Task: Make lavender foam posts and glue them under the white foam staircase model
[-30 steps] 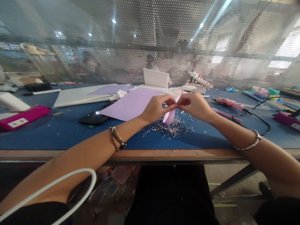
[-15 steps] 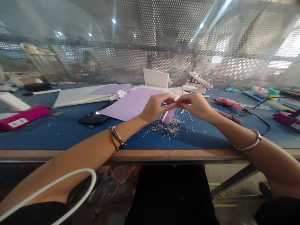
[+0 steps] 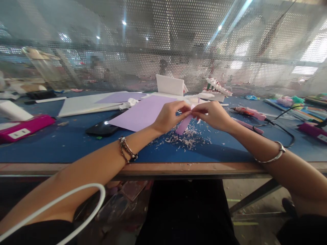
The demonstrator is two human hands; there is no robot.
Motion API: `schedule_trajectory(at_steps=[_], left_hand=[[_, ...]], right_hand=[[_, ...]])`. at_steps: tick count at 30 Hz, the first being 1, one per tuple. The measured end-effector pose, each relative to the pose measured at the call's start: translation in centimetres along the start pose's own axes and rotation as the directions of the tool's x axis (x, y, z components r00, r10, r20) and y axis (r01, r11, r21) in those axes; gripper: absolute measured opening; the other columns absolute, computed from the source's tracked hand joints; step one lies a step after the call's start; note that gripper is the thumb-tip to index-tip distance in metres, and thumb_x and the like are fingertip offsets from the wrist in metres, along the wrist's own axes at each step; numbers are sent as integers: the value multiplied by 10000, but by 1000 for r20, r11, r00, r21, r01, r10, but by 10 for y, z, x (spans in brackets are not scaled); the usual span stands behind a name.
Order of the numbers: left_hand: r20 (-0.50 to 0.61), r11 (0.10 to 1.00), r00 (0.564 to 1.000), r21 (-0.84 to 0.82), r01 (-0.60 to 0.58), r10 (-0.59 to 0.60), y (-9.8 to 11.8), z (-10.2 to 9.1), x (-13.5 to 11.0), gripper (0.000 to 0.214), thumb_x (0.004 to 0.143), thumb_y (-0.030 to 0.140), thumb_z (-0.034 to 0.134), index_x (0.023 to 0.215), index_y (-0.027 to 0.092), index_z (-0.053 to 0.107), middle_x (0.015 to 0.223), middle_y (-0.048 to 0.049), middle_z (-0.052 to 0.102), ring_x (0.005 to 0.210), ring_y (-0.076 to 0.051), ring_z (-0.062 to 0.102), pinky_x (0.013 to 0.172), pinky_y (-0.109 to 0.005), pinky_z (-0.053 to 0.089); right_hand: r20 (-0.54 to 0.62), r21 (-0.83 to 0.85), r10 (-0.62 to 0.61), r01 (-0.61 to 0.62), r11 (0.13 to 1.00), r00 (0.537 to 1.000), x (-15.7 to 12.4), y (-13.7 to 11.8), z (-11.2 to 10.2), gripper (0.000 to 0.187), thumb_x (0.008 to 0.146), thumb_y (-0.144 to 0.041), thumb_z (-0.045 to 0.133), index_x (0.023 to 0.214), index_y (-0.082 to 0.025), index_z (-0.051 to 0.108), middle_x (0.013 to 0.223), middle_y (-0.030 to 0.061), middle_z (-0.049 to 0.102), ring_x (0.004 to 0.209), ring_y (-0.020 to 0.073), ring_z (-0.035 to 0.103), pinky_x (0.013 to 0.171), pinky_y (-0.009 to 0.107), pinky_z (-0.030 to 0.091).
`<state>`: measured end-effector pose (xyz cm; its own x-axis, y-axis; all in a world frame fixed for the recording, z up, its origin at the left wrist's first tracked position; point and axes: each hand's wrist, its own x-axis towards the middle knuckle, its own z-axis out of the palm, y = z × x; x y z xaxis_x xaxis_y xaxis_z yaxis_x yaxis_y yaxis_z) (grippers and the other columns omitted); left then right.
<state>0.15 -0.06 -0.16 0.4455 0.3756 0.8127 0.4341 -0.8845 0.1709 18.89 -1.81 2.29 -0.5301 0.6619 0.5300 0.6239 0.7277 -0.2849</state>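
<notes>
One lilac paper strip (image 3: 184, 126) hangs at centre frame, pinched in the fingertips of left hand (image 3: 168, 117) and right hand (image 3: 216, 115), seemingly mid-work, not yet set down. Paper shreds (image 3: 189, 140) lie beneath; left of centre, a lilac sheet (image 3: 144, 114) looks uncut.

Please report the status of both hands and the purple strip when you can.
Left hand and right hand close together, both pinching purple strip. Strip slanting down above scattered scraps. Purple sheet close beside left hand.

Plain purple strip (image 3: 183, 126), blue tabletop (image 3: 84, 149)
</notes>
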Motion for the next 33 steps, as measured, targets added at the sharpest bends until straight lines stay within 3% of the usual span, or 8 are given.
schedule_trajectory(at_steps=[9, 15, 23, 33], left_hand=[[20, 998, 1000, -67, 12, -11, 1, 1, 0, 176, 816, 314, 561, 823, 153, 633, 802, -22, 682, 708, -97, 606, 681, -209, 481], [47, 983, 996, -166, 81, -74, 4, 1, 0, 143, 785, 271, 592, 834, 142, 630, 810, -19, 683, 706, -87, 616, 674, -184, 490], [44, 965, 991, -224, 136, -130, 2, 2, -1, 220, 764, 351, 630, 823, 140, 645, 778, -22, 690, 703, -96, 626, 682, -189, 497], [45, 979, 997, -189, 78, -70, 3, 3, -1, 205, 789, 335, 606, 827, 139, 651, 792, -26, 686, 722, -93, 621, 695, -185, 485]], right_hand=[[19, 47, 29, -30, 998, 999, 0, 0, -4, 177, 784, -239, 549, 742, -134, 684, 621, 26, 643, 587, 96, 561, 621, 241, 420], [9, 65, 25, -26, 998, 1000, 0, 0, -3, 168, 761, -255, 581, 725, -123, 679, 605, 24, 635, 565, 88, 548, 601, 237, 406], [-13, 79, 39, -37, 996, 999, 0, 0, -1, 122, 738, -236, 587, 696, -138, 646, 592, 5, 609, 553, 73, 514, 576, 229, 388], [-36, 90, 38, -34, 995, 999, 1, 4, 1, 197, 719, -318, 630, 665, -129, 628, 587, 4, 577, 535, 65, 466, 542, 233, 353]])
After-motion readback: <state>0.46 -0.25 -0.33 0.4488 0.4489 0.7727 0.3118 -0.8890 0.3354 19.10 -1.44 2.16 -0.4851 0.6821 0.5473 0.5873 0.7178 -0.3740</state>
